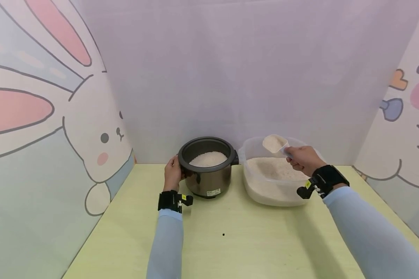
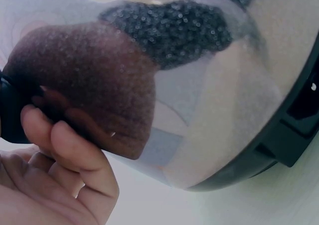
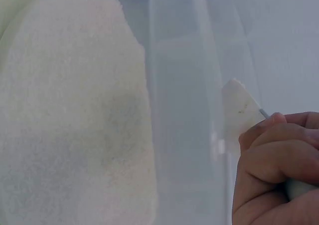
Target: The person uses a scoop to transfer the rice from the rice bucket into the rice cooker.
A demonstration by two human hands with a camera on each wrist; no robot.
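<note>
A dark rice cooker [image 1: 206, 180] stands without a lid toward the back of the table, white rice [image 1: 208, 159] inside it. My left hand [image 1: 172, 173] grips the cooker's left side handle, fingers curled at the black grip in the left wrist view. To the right is a clear plastic tub [image 1: 270, 197] holding a bed of rice [image 3: 75, 110] with a hollow in it. My right hand [image 1: 304, 159] holds a small white scoop [image 1: 283, 147] by its handle. The scoop, filled with rice, hangs above the tub's back part.
The pale yellow-green table [image 1: 230, 252] has a small black speck [image 1: 223, 234] near its middle. A plain pale curtain [image 1: 237, 77] rises close behind the cooker and tub. Rabbit-printed panels [image 1: 90, 147] border both sides. The cooker's right handle [image 1: 235, 158] sits close to the tub's rim.
</note>
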